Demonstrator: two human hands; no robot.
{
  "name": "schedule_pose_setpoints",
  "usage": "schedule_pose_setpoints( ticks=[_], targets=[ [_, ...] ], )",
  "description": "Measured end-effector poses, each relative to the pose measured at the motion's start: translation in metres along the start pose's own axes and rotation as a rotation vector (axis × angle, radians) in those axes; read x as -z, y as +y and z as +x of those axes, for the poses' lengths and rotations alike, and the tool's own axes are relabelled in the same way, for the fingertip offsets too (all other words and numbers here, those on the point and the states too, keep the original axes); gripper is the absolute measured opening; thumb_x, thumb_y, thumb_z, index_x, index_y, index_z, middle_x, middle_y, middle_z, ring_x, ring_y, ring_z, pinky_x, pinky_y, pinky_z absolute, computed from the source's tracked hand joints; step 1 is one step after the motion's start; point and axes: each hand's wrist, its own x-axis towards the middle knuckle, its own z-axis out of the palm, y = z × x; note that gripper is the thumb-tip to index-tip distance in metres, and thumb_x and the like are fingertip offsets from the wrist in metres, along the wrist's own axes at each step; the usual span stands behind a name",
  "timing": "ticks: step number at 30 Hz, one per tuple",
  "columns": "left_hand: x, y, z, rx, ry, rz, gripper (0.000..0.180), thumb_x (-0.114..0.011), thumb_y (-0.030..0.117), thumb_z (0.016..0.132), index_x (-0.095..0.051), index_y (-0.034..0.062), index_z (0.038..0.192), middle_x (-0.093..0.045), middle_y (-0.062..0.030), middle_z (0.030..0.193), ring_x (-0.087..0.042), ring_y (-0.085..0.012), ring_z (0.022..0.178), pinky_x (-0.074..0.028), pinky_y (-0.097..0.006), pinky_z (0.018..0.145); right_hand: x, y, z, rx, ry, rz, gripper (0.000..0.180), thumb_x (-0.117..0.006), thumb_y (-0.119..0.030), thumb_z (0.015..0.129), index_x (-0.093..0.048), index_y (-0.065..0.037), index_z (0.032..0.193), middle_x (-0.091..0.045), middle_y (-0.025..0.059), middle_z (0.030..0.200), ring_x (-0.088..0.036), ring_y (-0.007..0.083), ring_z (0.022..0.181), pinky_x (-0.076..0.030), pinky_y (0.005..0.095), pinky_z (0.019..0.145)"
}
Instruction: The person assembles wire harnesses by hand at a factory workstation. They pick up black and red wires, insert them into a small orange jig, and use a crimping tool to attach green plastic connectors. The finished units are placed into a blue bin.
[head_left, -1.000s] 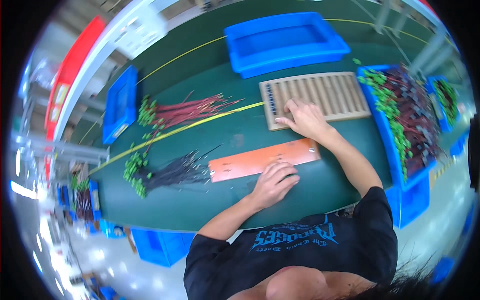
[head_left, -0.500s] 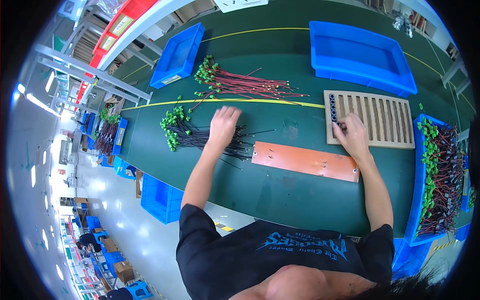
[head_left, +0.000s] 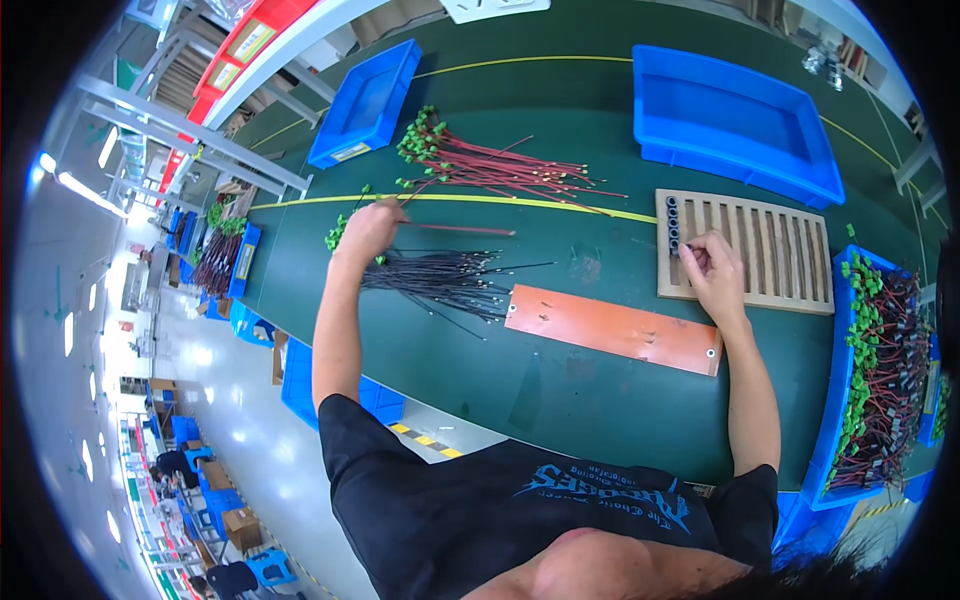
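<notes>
wire in hand: a thin red wire (head_left: 465,230) is running rightward from the left hand, above the black bundle; its other end is hiding behind the fingers.
left hand: the left hand (head_left: 372,230) is pinching that wire between its drawn-together fingers, near some green connectors.
right hand: the right hand (head_left: 716,268) is resting over the slotted board, thumb and fingers curling close together beside the black rings; whether they are gripping a piece, i cannot tell.
black rings: a column of small round black pieces (head_left: 672,220) is sitting in the leftmost slot.
slotted board: a tan rectangular board with long parallel grooves (head_left: 676,282) is holding the rings.
black bundle: many thin black wires (head_left: 430,278) are fanning out rightward, just below the left hand.
red bundle: thin red wires with green connectors (head_left: 500,166) are lying beyond the yellow line (head_left: 560,205).
orange plate: a flat orange rectangular sheet (head_left: 612,330) is lying between the black bundle and the right forearm.
right bin: a blue plastic bin (head_left: 832,410) is holding red and black wires with green connectors.
far bins: two shallow blue plastic trays (head_left: 730,112) are standing farther back.
table: a dark green tabletop (head_left: 570,415) is supporting everything here.
</notes>
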Motion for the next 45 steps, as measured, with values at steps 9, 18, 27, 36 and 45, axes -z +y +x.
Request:
schedule_pose_setpoints(
  ticks=[9,18,27,36,45],
  targets=[
    [-0.038,-0.008,-0.045,-0.073,0.026,-0.160,0.011,-0.073,0.008,0.088,-0.073,0.0049,0.099,-0.065,-0.0134,0.095,-0.069,-0.0387,0.086,-0.056,-0.049,0.077,0.000,-0.006,0.001,0.035,-0.055,-0.094,0.018,-0.078,-0.013,0.092,-0.065,0.000,0.087,-0.059,0.0098,0.077,-0.060,0.0223,0.065,-0.049,0.0362,0.060],
    [-0.060,0.008,-0.035,-0.089,-0.009,-0.094,0.012,-0.066,0.010,0.096,-0.064,0.0032,0.106,-0.059,-0.0144,0.100,-0.066,-0.0402,0.089,-0.055,-0.049,0.076,-0.001,-0.007,0.001,0.060,-0.061,-0.120,0.019,-0.078,-0.014,0.092,-0.066,-0.001,0.088,-0.059,0.0098,0.078,-0.059,0.0219,0.065,-0.049,0.0360,0.060],
    [0.012,-0.077,-0.063,0.468,0.634,-0.760,0.025,-0.064,0.013,0.105,-0.074,-0.0034,0.120,-0.074,-0.0031,0.093,-0.064,-0.0083,0.083,-0.053,-0.026,0.078,0.000,-0.009,0.001,0.059,-0.064,-0.113,0.018,-0.078,-0.014,0.092,-0.066,-0.001,0.089,-0.059,0.0096,0.078,-0.059,0.0214,0.064,-0.049,0.0356,0.060],
    [0.034,-0.091,-0.071,0.551,1.080,-0.776,0.022,-0.072,0.015,0.102,-0.080,-0.0045,0.108,-0.080,-0.0050,0.098,-0.065,-0.0086,0.091,-0.051,-0.025,0.088,-0.002,-0.006,0.000,0.053,-0.072,-0.103,0.018,-0.078,-0.014,0.093,-0.066,0.000,0.090,-0.058,0.0099,0.078,-0.058,0.0209,0.065,-0.048,0.0355,0.060],
    [0.031,-0.010,-0.052,0.107,0.188,-0.695,0.013,-0.078,0.002,0.086,-0.077,-0.0048,0.098,-0.072,-0.0119,0.088,-0.070,-0.0178,0.069,-0.056,-0.033,0.063,-0.001,-0.007,0.000,0.044,-0.073,-0.107,0.018,-0.078,-0.013,0.092,-0.066,0.001,0.089,-0.057,0.0099,0.077,-0.057,0.0209,0.064,-0.047,0.0354,0.060]
  ],
)
